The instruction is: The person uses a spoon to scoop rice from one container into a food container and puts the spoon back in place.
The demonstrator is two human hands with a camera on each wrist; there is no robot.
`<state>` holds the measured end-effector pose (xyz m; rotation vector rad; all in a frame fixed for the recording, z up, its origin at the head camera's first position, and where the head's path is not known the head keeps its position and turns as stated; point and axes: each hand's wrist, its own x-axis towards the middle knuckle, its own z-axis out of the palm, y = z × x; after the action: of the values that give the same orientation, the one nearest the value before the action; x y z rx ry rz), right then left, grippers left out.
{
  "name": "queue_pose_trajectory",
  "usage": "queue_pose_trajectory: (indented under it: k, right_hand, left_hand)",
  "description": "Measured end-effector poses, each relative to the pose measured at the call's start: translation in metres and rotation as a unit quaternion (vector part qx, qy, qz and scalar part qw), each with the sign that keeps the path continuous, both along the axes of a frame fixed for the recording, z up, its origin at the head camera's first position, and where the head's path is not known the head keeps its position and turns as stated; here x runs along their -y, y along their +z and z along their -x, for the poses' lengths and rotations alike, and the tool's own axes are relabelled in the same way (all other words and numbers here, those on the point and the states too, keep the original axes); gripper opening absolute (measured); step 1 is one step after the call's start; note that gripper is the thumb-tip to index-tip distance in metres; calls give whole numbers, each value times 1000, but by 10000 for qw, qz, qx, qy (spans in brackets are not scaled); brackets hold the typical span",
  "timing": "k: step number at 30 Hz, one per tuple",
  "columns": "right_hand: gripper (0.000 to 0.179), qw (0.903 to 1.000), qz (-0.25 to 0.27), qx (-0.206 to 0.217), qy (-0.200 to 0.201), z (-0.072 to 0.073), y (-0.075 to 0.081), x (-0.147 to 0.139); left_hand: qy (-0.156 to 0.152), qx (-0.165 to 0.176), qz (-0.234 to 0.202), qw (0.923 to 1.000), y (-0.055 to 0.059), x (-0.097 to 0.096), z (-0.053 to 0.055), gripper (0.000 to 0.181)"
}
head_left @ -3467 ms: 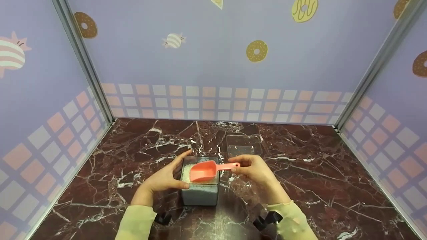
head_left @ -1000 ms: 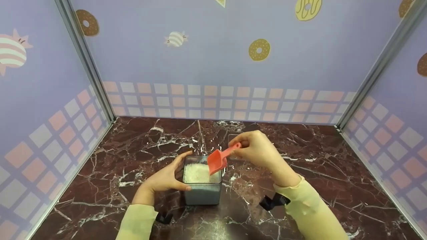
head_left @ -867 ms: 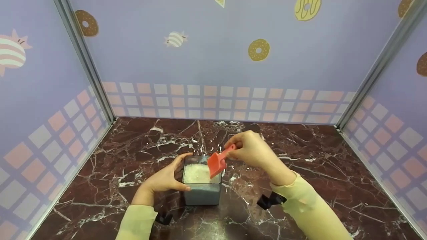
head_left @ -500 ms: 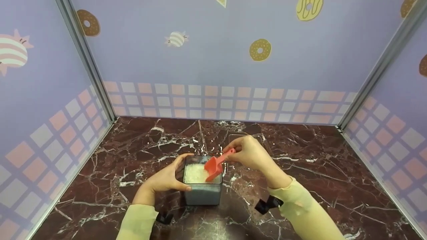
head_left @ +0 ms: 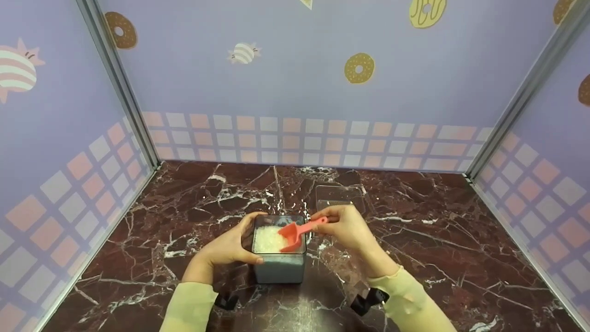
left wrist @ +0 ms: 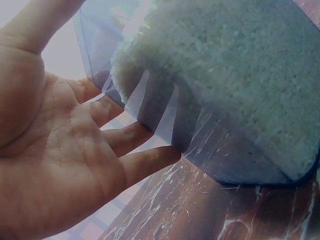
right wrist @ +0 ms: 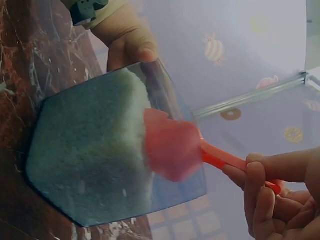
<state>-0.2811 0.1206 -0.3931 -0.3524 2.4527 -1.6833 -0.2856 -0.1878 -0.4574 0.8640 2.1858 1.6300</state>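
A clear, dark-tinted square container (head_left: pixel 279 268) of white rice (head_left: pixel 268 240) stands upright on the table. My left hand (head_left: pixel 226 249) holds it from the left, thumb at the front rim and fingers toward the back corner. In the left wrist view, the fingers (left wrist: pixel 145 162) lie against the see-through wall. My right hand (head_left: pixel 348 228) pinches the handle of a pink-red scoop (head_left: pixel 292 237). In the right wrist view the scoop's bowl (right wrist: pixel 175 147) is inside the container, its front edge at the rice surface.
A flat clear lid (head_left: pixel 341 194) lies on the marbled table (head_left: pixel 184 203) behind my right hand. Scattered grains lie behind the container. Patterned walls with metal corner posts enclose the table at the back and both sides.
The scoop, over the container 3.5 s ago, was raised and tilted down at its right rim by 1 s ago. Since then my right hand has lowered it to the rice. The left hand has stayed.
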Motion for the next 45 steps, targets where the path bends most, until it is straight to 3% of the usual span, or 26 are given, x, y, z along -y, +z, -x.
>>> queue_pose_trajectory:
  k: [10,19,27,35,45]
  right_hand:
    - [21,9994,226,-262,-33,-5,-16,13]
    - [25,9981,584,97,-192,-3,-27,11]
    - [31,9898,1350,442,-127,-1,-31,6]
    - [35,9869,1531,516,-16,6,-37,0]
    - [40,9716,2156,962,139,13,-48,-6]
  left_hand:
    - [72,-21,152,9999,2,0,-1,105]
    - [98,-55,263,9996,3,-2,0,107]
    - [192,-202,441,9986,3,-3,0,108]
    - [101,-220,353,9991,4,-3,-1,107]
    - [303,-380,601,9970,4,1,-2,110]
